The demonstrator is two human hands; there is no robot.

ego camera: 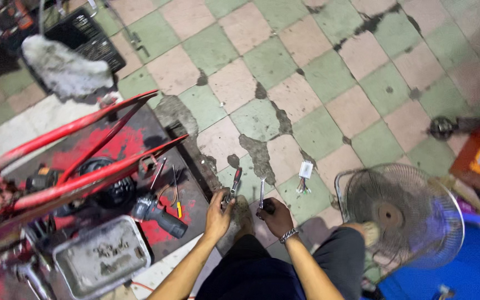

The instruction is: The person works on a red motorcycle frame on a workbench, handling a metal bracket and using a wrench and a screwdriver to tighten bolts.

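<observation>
Two tools fill my hands: my left hand (218, 214) is wrapped around red-and-black-handled pliers (233, 186), my right hand (276, 215) is closed on a slim silver metal spanner (261, 194), both held low over the chequered tile floor (284, 72). Left of them lie a grey cordless drill (159, 215), a yellow-handled screwdriver (176, 194) and the red metal frame (79, 144); neither tool touches any of it yet, so the work looks barely begun.

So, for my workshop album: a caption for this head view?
Left hand holds pliers, right hand a wrench, beside a red frame.
</observation>
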